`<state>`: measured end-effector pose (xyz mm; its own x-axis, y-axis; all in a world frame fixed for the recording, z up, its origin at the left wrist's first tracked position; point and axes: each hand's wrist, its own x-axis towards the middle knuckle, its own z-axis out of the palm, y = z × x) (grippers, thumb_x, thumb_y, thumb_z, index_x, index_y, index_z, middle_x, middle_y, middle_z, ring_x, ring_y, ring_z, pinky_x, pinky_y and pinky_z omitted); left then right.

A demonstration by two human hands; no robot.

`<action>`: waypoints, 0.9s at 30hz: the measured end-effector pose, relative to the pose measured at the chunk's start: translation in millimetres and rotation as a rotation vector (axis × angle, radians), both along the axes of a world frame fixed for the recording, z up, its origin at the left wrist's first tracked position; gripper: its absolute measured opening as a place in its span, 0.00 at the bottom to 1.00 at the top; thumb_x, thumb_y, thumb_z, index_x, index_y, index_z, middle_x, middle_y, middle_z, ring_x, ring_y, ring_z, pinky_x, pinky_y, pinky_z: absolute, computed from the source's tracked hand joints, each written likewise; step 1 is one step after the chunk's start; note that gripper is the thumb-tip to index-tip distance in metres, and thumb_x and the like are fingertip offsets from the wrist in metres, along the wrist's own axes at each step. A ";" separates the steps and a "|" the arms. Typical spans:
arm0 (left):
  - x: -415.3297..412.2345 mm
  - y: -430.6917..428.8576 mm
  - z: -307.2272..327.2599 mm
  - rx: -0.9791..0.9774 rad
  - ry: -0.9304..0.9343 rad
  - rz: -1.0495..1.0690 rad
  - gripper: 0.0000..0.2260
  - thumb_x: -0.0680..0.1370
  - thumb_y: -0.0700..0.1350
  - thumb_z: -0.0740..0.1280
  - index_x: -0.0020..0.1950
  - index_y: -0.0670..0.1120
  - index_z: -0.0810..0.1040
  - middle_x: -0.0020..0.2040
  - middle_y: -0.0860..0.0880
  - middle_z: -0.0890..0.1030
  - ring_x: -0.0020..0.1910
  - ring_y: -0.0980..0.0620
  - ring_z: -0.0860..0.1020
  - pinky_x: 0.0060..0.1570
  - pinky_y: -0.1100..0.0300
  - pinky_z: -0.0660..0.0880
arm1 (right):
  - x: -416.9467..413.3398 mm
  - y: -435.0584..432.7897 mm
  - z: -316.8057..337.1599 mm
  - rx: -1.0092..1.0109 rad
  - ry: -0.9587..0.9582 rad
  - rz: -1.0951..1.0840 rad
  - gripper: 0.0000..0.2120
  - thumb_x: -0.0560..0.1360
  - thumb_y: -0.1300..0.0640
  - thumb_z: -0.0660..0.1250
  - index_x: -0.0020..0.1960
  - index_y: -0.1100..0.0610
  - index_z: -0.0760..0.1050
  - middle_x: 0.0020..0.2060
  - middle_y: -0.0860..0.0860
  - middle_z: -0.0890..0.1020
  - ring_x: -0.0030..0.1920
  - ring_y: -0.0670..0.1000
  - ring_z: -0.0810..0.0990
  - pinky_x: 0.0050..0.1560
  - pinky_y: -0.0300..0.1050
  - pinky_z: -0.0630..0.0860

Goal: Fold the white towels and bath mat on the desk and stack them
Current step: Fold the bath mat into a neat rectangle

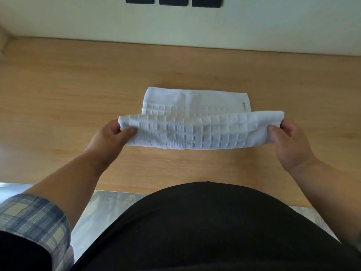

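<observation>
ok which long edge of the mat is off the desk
The near edge, pinched at its corners by the left hand and right hand; the far edge lies flat on the desk.

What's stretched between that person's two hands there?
In the head view, the raised near edge of the white bath mat spans from the left hand to the right hand; each pinches one end above the desk.

We saw a white cloth bath mat point(195, 122) with a raised woven grid, lying on a smooth, matt wooden desk point(58, 90); our rolled sleeve point(33, 218) was plaid fabric.
</observation>
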<state>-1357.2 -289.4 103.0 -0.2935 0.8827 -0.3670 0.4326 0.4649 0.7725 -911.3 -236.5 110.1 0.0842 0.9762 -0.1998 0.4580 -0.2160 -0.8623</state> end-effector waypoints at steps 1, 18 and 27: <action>2.3 7.3 1.5 0.010 -0.035 0.030 0.14 0.70 0.66 0.68 0.50 0.62 0.82 0.45 0.56 0.85 0.48 0.53 0.82 0.45 0.47 0.78 | -2.1 5.7 1.0 -0.003 0.005 -0.044 0.09 0.74 0.46 0.61 0.48 0.43 0.79 0.40 0.40 0.82 0.40 0.37 0.79 0.41 0.43 0.72; 36.9 131.5 -42.5 -0.255 -0.332 0.215 0.08 0.79 0.50 0.66 0.54 0.50 0.81 0.48 0.49 0.87 0.47 0.47 0.85 0.46 0.49 0.83 | -27.0 73.8 -65.3 -0.281 -0.233 -0.260 0.14 0.81 0.45 0.53 0.62 0.48 0.70 0.49 0.45 0.77 0.46 0.50 0.77 0.45 0.45 0.69; 19.2 97.4 -50.1 -0.174 -0.235 -0.010 0.17 0.82 0.48 0.67 0.71 0.55 0.70 0.54 0.52 0.83 0.51 0.49 0.83 0.53 0.47 0.80 | -33.5 65.6 -71.0 -0.249 -0.348 -0.273 0.09 0.82 0.45 0.54 0.56 0.48 0.69 0.46 0.45 0.78 0.45 0.51 0.77 0.44 0.45 0.67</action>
<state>-1338.0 -191.9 52.9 -0.1739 0.8032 -0.5697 0.2567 0.5955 0.7612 -944.9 -170.9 39.1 0.4324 0.8357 -0.3386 0.6075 -0.5475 -0.5755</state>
